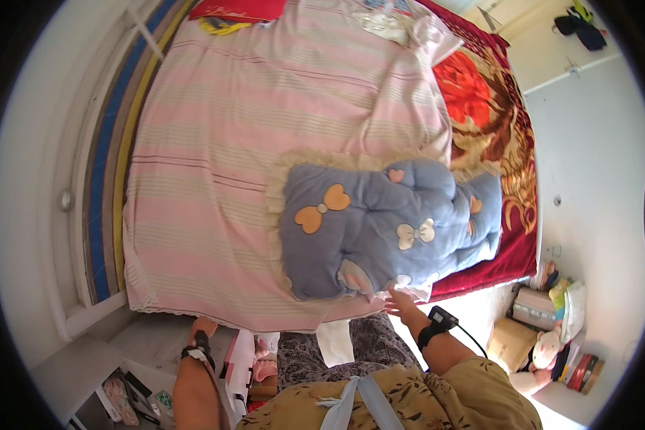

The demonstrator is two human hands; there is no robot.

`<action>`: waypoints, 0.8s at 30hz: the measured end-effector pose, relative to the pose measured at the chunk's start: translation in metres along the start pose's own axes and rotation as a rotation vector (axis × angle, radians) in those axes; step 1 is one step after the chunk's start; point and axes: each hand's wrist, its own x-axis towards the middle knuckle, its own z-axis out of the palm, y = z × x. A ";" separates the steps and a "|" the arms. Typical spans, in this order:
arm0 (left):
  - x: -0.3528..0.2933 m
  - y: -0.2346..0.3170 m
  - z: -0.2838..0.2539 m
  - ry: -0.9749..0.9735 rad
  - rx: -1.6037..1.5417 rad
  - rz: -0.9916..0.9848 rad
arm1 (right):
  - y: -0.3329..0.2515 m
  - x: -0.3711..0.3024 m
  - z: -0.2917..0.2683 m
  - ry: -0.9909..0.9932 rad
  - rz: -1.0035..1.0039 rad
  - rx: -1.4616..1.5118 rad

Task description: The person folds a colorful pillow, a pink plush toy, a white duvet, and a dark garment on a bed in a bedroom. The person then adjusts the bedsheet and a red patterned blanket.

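A blue padded mat (pixel 380 215) with a cream frill and bow and heart shapes lies rumpled across the near right of the bed. Its right end overlaps a red floral blanket (pixel 473 93). Beneath the rest spreads a pink striped bedsheet (pixel 201 193). At the mat's near edge is my right hand (pixel 401 302), its fingers apart and the tips by the frill; whether they touch it I cannot tell. My left hand (pixel 203 327) is at the sheet's near hem, left of the mat, with its fingers mostly hidden.
A white bed rail (pixel 97 315) runs along the left, beside a striped mattress edge (pixel 107 179). Drawers with small items (pixel 125 398) stand at the lower left. A cardboard box (pixel 512 342), a silver case (pixel 536 308) and a plush toy (pixel 547 349) sit at the right.
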 end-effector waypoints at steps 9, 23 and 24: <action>0.024 0.225 -0.068 0.318 -1.125 0.276 | -0.015 0.072 -0.097 0.265 -0.067 0.567; -0.129 0.369 -0.142 0.965 -0.287 0.175 | -0.052 0.120 -0.237 0.387 0.034 0.903; -0.143 0.375 -0.144 0.963 -0.288 0.179 | -0.054 0.124 -0.243 0.361 0.043 0.896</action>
